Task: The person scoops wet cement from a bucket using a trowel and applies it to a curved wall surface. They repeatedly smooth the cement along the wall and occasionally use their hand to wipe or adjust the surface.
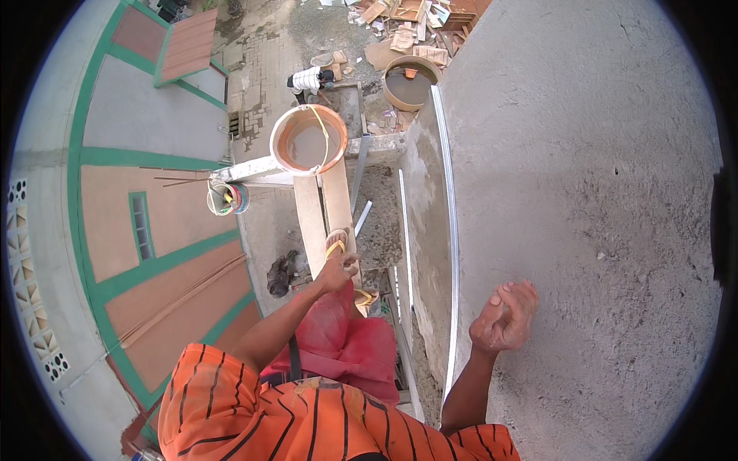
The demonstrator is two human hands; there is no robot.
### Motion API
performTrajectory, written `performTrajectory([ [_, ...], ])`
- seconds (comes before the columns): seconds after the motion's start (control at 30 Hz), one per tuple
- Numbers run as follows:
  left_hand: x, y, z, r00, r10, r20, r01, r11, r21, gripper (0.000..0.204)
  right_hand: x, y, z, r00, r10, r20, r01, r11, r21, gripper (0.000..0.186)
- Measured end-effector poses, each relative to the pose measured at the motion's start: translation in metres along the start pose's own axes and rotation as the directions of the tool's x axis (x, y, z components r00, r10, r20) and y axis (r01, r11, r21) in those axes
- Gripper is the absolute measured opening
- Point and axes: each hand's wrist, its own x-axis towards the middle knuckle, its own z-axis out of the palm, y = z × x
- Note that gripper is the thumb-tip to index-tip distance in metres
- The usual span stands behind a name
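My right hand point(506, 316) is raised beside the rough grey plastered wall point(584, 177). Its fingers curl in toward the thumb, and whatever they might hold is hidden. Over the red cloth point(330, 338) at my legs hangs my left hand point(338, 273), its fingers loosely bent and apart, with nothing visible in it. A long metal straightedge strip point(447, 200) runs along the wall's corner. Ahead of my feet, a bucket point(283, 127) of grey, wet-looking material sits on the wooden planks point(310, 215). Its yellowish handle point(323, 127) lies across the top.
My sandalled foot point(336, 240) stands on the narrow raised planks. Below are a smaller bucket with tools point(217, 201), a round tub point(392, 96) and a heap of broken wood point(403, 37). Another person point(307, 79) bends down far ahead. A green-trimmed building point(165, 269) lines the left.
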Motion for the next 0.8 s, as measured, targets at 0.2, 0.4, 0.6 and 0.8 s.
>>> performTrajectory([
  [0.2,0.127,0.007,-0.097,0.939,-0.116,-0.323,0.025,0.962,-0.273,0.054,0.006,0.027,-0.029,0.898,-0.278,0.34,0.381,0.879,-0.287,0.011],
  [0.4,0.264,-0.003,-0.162,0.828,-0.253,-0.5,-0.009,0.886,-0.464,0.074,0.003,0.03,-0.026,0.902,-0.231,0.364,0.355,0.877,-0.324,0.008],
  [0.6,0.307,-0.006,-0.192,0.947,-0.158,-0.281,-0.063,0.765,-0.642,0.039,0.01,0.022,-0.024,0.893,-0.125,0.432,0.306,0.873,-0.38,0.007],
  [0.8,0.256,0.022,-0.232,0.877,-0.415,-0.243,0.15,0.718,-0.68,0.022,0.022,0.007,-0.028,0.886,0.021,0.463,0.199,0.885,-0.421,0.006],
])
